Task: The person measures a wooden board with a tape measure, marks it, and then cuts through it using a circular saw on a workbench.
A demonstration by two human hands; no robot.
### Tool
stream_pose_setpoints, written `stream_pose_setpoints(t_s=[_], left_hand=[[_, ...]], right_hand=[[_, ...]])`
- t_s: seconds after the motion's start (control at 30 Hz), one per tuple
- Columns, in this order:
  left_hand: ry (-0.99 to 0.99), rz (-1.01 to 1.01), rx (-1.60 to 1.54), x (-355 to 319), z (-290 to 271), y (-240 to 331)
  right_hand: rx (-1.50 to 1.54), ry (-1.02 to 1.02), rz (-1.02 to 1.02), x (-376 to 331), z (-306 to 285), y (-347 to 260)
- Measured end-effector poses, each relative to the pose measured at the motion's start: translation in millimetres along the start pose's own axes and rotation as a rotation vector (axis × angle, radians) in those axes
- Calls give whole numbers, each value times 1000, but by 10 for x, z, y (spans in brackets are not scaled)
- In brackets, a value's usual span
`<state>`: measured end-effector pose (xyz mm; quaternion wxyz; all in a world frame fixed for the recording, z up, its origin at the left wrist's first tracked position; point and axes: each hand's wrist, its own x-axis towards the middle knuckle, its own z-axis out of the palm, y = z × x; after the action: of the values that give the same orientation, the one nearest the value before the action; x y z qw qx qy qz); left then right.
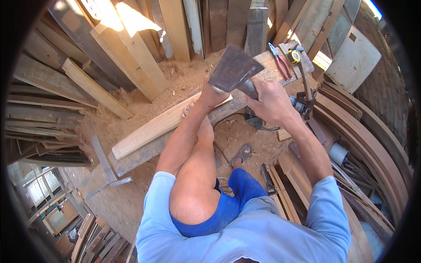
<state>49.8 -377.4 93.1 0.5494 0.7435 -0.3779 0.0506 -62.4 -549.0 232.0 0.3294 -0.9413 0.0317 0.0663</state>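
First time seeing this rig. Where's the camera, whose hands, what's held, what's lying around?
No machine: a person works bare-handed. The picture comes from a fisheye camera worn on the head, looking down, so edges bend. The right hand grips a broad-bladed tool by its handle; the blade partly hides the left hand, so its grip can't be told. One foot's toes rest on a pale plank lying along a worn board. Pliers and a yellow tape measure lie at upper right.

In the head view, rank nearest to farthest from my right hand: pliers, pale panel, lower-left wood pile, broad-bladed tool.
1. Broad-bladed tool, in your right hand.
2. Pliers, just above the hand.
3. Pale panel, upper right.
4. Wood pile, lower left.
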Motion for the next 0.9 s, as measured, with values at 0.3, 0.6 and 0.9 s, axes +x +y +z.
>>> stream_pose_setpoints(t_s=[0.3,0.6,0.9], left_hand=[[-43,-472,-271,248,-102,-272],[-83,-280,-126,270,-103,-121],[-115,-330,-75,176,-84,37]], right_hand=[[533,252,202,-387,-220,-250],[562,537,143,-429,-458,-270],[386,668,14,-228,-396,-375]])
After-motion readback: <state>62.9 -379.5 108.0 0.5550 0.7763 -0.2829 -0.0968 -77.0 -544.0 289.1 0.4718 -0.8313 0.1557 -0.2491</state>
